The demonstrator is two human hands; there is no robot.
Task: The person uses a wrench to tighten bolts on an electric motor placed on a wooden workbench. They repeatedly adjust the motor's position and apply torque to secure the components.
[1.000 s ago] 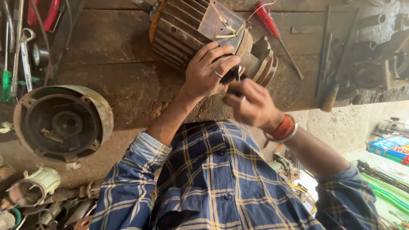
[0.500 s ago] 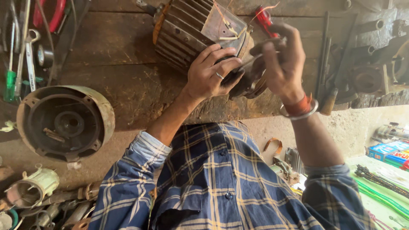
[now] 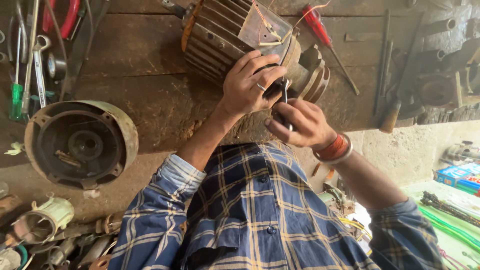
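Observation:
A ribbed electric motor body [image 3: 220,42] lies on a worn wooden bench [image 3: 140,65], with thin wires on its flat terminal plate. My left hand [image 3: 247,85], a ring on one finger, is curled over the motor's end by the shaft. My right hand [image 3: 300,122], with red bangles at the wrist, sits just below and touches the left hand. It grips a small metal spanner [image 3: 285,90] that points up between the fingers of both hands. What the spanner's tip sits on is hidden by my fingers.
A round motor end cover [image 3: 82,145] lies open at the left. Spanners [image 3: 39,60], a green screwdriver [image 3: 16,100] and red-handled pliers [image 3: 65,15] lie far left. A red screwdriver [image 3: 317,25] rests right of the motor. Small metal parts [image 3: 40,225] crowd the lower left.
Half a second ago my right hand was raised beside the motor near the red screwdriver; it has come back down against my left hand. The left hand stayed on the motor.

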